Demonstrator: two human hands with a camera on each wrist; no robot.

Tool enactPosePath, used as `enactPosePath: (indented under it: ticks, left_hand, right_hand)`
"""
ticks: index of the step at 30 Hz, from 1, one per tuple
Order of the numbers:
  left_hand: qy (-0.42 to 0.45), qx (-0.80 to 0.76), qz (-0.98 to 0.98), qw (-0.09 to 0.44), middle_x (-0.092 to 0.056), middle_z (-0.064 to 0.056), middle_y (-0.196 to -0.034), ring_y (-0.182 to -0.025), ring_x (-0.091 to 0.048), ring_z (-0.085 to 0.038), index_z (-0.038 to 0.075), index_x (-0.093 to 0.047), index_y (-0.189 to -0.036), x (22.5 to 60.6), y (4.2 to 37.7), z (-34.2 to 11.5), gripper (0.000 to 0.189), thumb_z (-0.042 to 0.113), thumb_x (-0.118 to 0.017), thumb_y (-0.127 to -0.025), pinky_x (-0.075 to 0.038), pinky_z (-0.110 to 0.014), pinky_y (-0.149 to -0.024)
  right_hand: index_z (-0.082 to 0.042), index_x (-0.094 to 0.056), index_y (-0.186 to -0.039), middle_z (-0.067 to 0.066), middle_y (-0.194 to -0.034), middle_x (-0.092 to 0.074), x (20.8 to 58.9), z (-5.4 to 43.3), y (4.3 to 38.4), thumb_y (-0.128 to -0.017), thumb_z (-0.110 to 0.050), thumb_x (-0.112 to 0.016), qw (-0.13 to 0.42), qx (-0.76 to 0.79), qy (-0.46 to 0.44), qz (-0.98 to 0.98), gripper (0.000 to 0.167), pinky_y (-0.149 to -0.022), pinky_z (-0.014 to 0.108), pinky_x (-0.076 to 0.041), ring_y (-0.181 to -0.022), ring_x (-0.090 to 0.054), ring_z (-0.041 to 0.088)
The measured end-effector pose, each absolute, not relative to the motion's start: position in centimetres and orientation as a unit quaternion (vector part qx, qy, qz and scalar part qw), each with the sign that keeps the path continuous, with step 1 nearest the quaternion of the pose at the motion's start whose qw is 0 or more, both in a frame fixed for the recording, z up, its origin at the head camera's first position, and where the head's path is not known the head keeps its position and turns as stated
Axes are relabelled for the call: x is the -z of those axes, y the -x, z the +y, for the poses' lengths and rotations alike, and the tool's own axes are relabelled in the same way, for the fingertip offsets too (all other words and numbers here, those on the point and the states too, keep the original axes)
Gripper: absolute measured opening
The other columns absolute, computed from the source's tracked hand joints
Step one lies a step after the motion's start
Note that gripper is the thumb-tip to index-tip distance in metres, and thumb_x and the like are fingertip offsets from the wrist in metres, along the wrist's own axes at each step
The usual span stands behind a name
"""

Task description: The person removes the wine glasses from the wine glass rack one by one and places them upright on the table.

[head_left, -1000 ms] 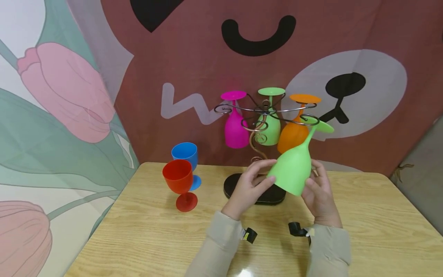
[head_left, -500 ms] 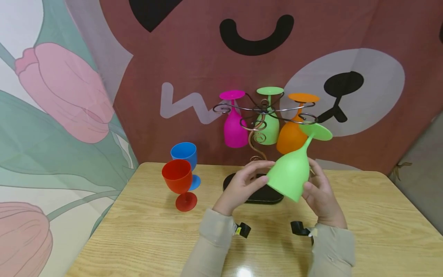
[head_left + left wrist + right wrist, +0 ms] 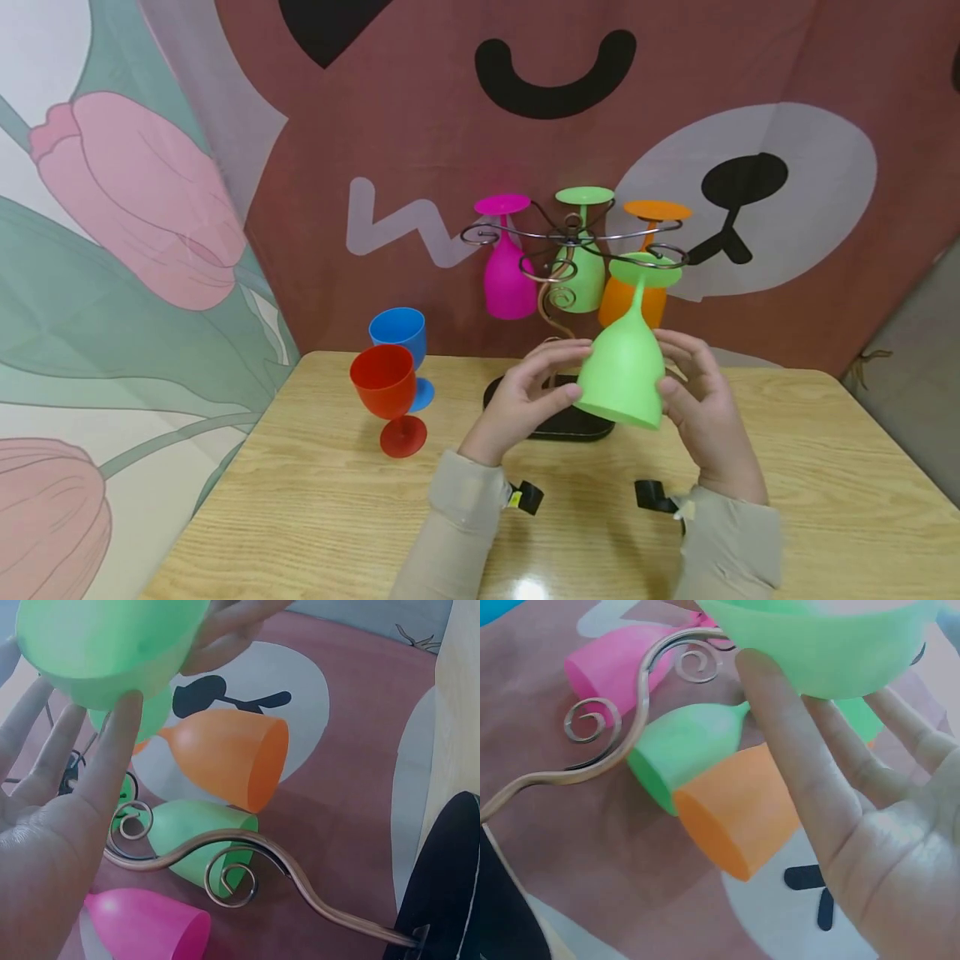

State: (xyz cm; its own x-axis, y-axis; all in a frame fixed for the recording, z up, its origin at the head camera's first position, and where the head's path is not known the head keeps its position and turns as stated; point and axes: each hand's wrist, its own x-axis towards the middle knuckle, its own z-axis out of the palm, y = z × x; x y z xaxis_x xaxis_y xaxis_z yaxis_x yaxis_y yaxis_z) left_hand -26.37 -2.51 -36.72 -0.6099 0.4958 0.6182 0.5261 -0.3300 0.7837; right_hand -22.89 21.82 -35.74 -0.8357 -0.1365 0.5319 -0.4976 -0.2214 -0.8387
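A light green goblet (image 3: 622, 375) hangs upside down between my two hands, its stem nearly upright. Its foot (image 3: 645, 271) sits at the front right loop of the metal wire rack (image 3: 573, 242); whether it rests on the loop I cannot tell. My left hand (image 3: 551, 379) touches the bowl's left side with straight fingers and thumb. My right hand (image 3: 686, 383) presses the right side the same way. The wrist views show the bowl (image 3: 105, 645) (image 3: 825, 645) against the flat fingers of my left hand (image 3: 67, 795) and right hand (image 3: 855, 795).
On the rack hang a pink goblet (image 3: 508, 283), another green goblet (image 3: 585, 279) and an orange goblet (image 3: 626, 300). The rack's black base (image 3: 525, 400) stands on the wooden table (image 3: 787, 467). A red goblet (image 3: 386, 392) and a blue goblet (image 3: 401, 329) stand upright at the left.
The green goblet has swung from a tilt to nearly upright. Its foot has moved left and up to the rack's front right loop. Both hands stayed on the bowl.
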Motion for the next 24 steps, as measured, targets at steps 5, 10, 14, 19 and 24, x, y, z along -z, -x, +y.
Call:
enactPosePath:
  ticks: [5, 10, 14, 19, 24]
  left_hand:
    - [0.462, 0.679, -0.57, 0.021, -0.042, -0.015, -0.156, -0.145, -0.036, -0.027, -0.007, -0.049, -0.143, 36.5, 26.2, -2.3, 0.051, 0.025, -0.058, -0.105, -0.029, -0.045, -0.121]
    - [0.472, 0.677, -0.563, 0.034, -0.039, -0.016, -0.158, -0.148, -0.032, -0.028, -0.008, -0.045, -0.146, 36.2, 26.0, -2.1, 0.06, 0.034, -0.056, -0.105, -0.027, -0.045, -0.122]
    - [0.476, 0.686, -0.549, 0.043, -0.037, -0.02, -0.158, -0.149, -0.031, -0.03, -0.01, -0.042, -0.147, 36.2, 26.0, -1.9, 0.065, 0.038, -0.055, -0.105, -0.027, -0.048, -0.122]
    - [0.472, 0.705, -0.527, 0.04, -0.033, -0.021, -0.159, -0.149, -0.032, -0.032, -0.013, -0.039, -0.147, 36.4, 26.0, -2.0, 0.067, 0.035, -0.058, -0.104, -0.031, -0.049, -0.12]
    - [0.451, 0.715, -0.531, 0.057, -0.037, -0.021, -0.157, -0.145, -0.038, -0.033, -0.012, -0.041, -0.146, 36.3, 26.0, -2.1, 0.068, 0.037, -0.059, -0.103, -0.034, -0.05, -0.118]
  right_hand:
    - [-0.001, -0.046, -0.147, 0.014, -0.134, -0.054, 34.7, 21.8, 22.0, -0.104, 0.0, -0.048, 0.141, -0.731, -0.262, -0.614, 0.043, -0.067, 0.029, -0.06, -0.098, -0.063, 0.02]
    - [0.0, -0.051, -0.144, 0.013, -0.132, -0.058, 33.5, 21.2, 21.2, -0.106, 0.0, -0.045, 0.153, -0.728, -0.22, -0.631, 0.039, -0.067, 0.029, -0.061, -0.097, -0.066, 0.019]
    - [-0.002, -0.054, -0.142, 0.01, -0.131, -0.06, 32.6, 20.6, 20.7, -0.106, -0.004, -0.046, 0.15, -0.725, -0.192, -0.644, 0.037, -0.07, 0.029, -0.061, -0.102, -0.065, 0.018]
    - [-0.003, -0.059, -0.137, 0.007, -0.13, -0.06, 31.9, 19.6, 20.4, -0.107, -0.015, -0.051, 0.154, -0.729, -0.15, -0.65, 0.033, -0.075, 0.029, -0.061, -0.112, -0.059, 0.019]
    - [-0.002, -0.061, -0.136, 0.007, -0.136, -0.056, 31.9, 19.0, 20.6, -0.107, -0.021, -0.052, 0.164, -0.724, -0.141, -0.655, 0.035, -0.074, 0.027, -0.061, -0.118, -0.055, 0.02]
